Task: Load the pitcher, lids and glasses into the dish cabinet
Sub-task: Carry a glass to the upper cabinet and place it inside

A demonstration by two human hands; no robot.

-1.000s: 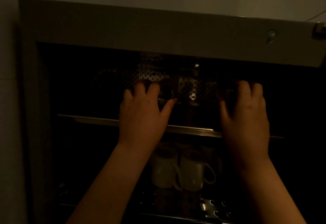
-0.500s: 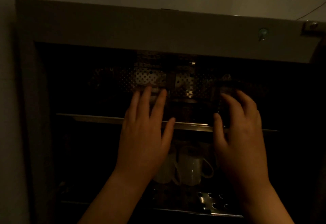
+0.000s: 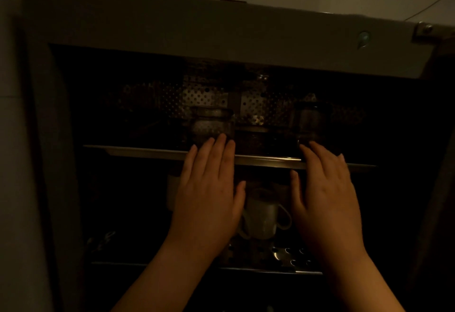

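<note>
Both hands are seen raised in front of the open, dark cabinet (image 3: 152, 26). The left hand (image 3: 209, 188) is held flat, its fingers straight and close together, the thumb spread to the side; nothing is held in it. Its fingertips (image 3: 221, 139) lie over the front edge of the upper shelf (image 3: 147, 151), just below a glass (image 3: 211, 122) that stands on this shelf. Whether the glass is touched cannot be told in the dim light. The right hand (image 3: 325, 188) is also spread with relaxed fingers and is empty. Its fingertips (image 3: 312, 145) reach the shelf edge under a second glass (image 3: 310, 119), which stands on the same shelf, well apart from the first. On the lower shelf, between the two hands, white mugs (image 3: 263, 215) are seen.
</note>
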